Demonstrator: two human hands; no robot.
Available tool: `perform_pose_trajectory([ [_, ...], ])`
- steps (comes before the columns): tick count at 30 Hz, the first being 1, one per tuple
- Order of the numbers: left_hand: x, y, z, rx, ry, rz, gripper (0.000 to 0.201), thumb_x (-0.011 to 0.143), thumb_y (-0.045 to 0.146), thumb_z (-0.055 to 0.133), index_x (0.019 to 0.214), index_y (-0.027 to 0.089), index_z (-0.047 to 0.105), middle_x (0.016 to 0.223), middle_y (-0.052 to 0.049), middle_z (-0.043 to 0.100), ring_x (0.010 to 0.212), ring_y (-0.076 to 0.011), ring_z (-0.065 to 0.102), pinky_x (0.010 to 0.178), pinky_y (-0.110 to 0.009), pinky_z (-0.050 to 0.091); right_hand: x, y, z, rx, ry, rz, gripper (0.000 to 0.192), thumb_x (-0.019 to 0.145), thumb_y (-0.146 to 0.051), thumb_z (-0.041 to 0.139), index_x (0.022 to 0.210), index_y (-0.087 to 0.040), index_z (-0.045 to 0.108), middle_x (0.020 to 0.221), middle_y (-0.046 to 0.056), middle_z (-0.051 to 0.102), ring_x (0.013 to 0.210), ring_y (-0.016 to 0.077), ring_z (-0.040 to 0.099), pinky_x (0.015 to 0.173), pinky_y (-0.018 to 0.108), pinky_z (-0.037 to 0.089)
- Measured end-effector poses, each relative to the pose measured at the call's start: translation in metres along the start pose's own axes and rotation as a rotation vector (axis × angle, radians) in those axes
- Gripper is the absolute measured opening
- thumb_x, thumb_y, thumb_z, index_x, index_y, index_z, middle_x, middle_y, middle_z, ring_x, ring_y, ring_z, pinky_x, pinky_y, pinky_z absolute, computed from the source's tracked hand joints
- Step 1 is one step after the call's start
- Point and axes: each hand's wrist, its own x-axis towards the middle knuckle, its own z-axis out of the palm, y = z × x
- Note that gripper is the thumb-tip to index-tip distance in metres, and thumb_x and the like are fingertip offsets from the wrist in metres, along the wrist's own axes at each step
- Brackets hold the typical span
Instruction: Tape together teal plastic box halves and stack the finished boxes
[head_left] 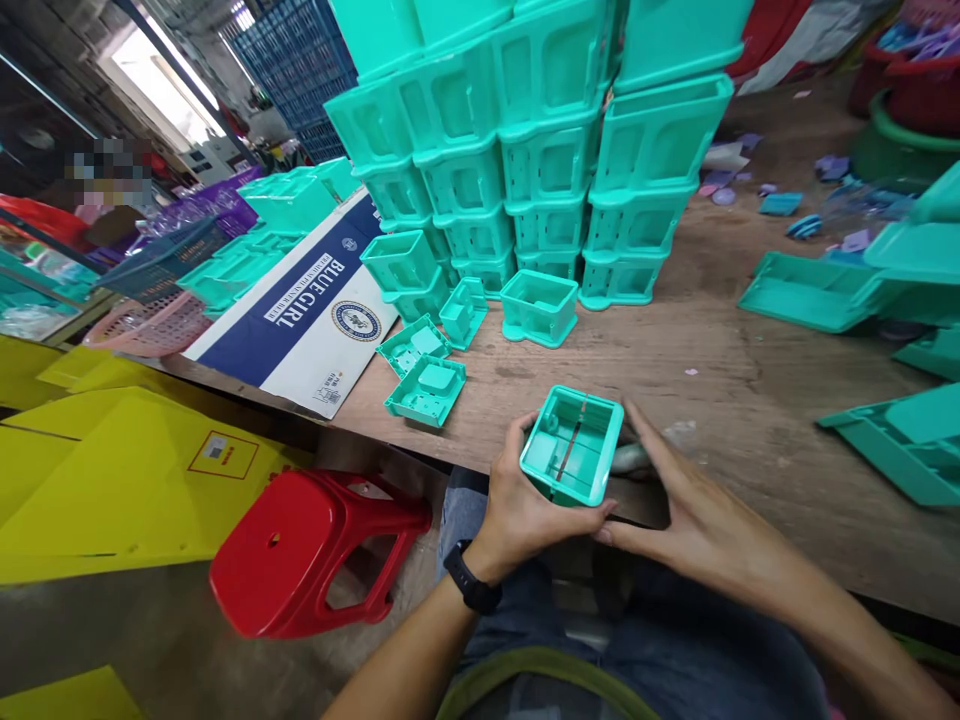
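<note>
While both hands grip a teal plastic box [573, 446] at the bench [750, 400] edge, a slip could send it off over the lap.

Left hand [525, 510] cups its near wall; right hand [686, 500] presses the far side, fingers spread. Stacked teal boxes [540, 150] crowd behind, loose lids [427, 385] lie left, red stool [315, 560] stands below.
</note>
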Motion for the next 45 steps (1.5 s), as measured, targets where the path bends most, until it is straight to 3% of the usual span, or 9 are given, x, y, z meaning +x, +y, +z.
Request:
perform_pose_trajectory([
  [4,-0.001,-0.004,0.000,-0.002,0.002,0.045,0.091,0.053,0.034,0.098,0.130,0.021,0.052,0.114,-0.005,0.070,0.104,-0.0275,0.069,0.097,-0.044,0.059,-0.001,-0.021,-0.017,-0.093,0.065,-0.053,0.081,0.090,-0.041,0.066,0.163,-0.034,0.031,0.174,0.015,0.028,0.150,0.0435,0.045,0.104,0.063,0.056],
  [9,-0.001,-0.012,0.004,0.034,0.070,0.205,0.088,0.053,0.035,0.097,0.129,0.020,0.053,0.125,-0.008,0.061,0.117,-0.0298,0.064,0.107,-0.048,0.054,0.010,-0.048,-0.014,-0.091,0.200,-0.112,0.033,0.099,-0.036,0.054,0.129,-0.029,0.064,0.152,0.014,0.056,0.136,0.0383,0.059,0.103,0.063,0.050],
  [13,-0.002,-0.016,0.007,0.045,0.102,0.229,0.081,0.058,0.028,0.091,0.130,0.020,0.054,0.122,-0.008,0.062,0.112,-0.0287,0.065,0.102,-0.047,0.057,0.019,-0.062,0.002,-0.095,0.232,-0.124,0.013,0.098,-0.027,0.059,0.102,-0.025,0.072,0.135,0.014,0.064,0.121,0.0374,0.064,0.094,0.056,0.052],
  [22,-0.004,-0.019,0.009,0.054,0.127,0.238,0.082,0.056,0.028,0.093,0.128,0.021,0.055,0.122,-0.008,0.065,0.110,-0.0287,0.069,0.102,-0.046,0.060,0.023,-0.067,0.010,0.017,0.134,-0.040,0.018,0.094,-0.017,0.061,0.087,-0.028,0.074,0.118,0.005,0.072,0.095,0.0298,0.063,0.083,0.049,0.046],
  [27,-0.006,-0.017,0.009,0.035,0.106,0.211,0.082,0.066,0.032,0.086,0.136,0.022,0.046,0.122,-0.008,0.069,0.107,-0.0277,0.072,0.100,-0.046,0.061,0.026,-0.069,0.006,-0.040,0.062,-0.071,0.021,0.096,-0.016,0.060,0.084,-0.026,0.075,0.105,0.004,0.074,0.091,0.0272,0.061,0.082,0.046,0.039],
  [32,-0.007,-0.019,0.012,0.007,0.117,0.202,0.083,0.069,0.029,0.084,0.138,0.023,0.039,0.127,-0.011,0.068,0.110,-0.0281,0.072,0.101,-0.047,0.060,0.018,-0.075,0.008,-0.239,0.205,-0.111,0.028,0.103,-0.022,0.050,0.095,-0.024,0.076,0.102,0.006,0.078,0.088,0.0303,0.062,0.083,0.049,0.031],
  [37,-0.010,-0.022,0.016,0.022,0.125,0.235,0.089,0.066,0.035,0.088,0.137,0.024,0.036,0.134,-0.013,0.062,0.114,-0.0293,0.069,0.103,-0.049,0.059,0.009,-0.072,0.014,-0.132,0.311,-0.083,0.023,0.105,-0.030,0.053,0.102,-0.025,0.075,0.105,0.006,0.079,0.091,0.0288,0.066,0.083,0.047,0.036],
  [41,-0.011,-0.019,0.018,0.023,0.129,0.240,0.074,0.075,0.028,0.078,0.135,0.023,0.036,0.127,-0.012,0.066,0.106,-0.0261,0.071,0.099,-0.045,0.061,0.012,-0.069,0.015,-0.124,0.278,-0.111,0.025,0.105,-0.024,0.051,0.098,-0.024,0.075,0.102,0.005,0.080,0.091,0.0284,0.066,0.083,0.046,0.039],
  [45,-0.009,-0.016,0.018,-0.029,0.090,0.194,0.076,0.071,0.031,0.082,0.133,0.023,0.037,0.113,-0.008,0.070,0.093,-0.0239,0.072,0.089,-0.042,0.063,0.018,-0.068,0.015,-0.141,0.236,-0.138,0.030,0.106,-0.023,0.049,0.091,-0.023,0.076,0.095,0.004,0.080,0.087,0.0270,0.066,0.083,0.048,0.038],
])
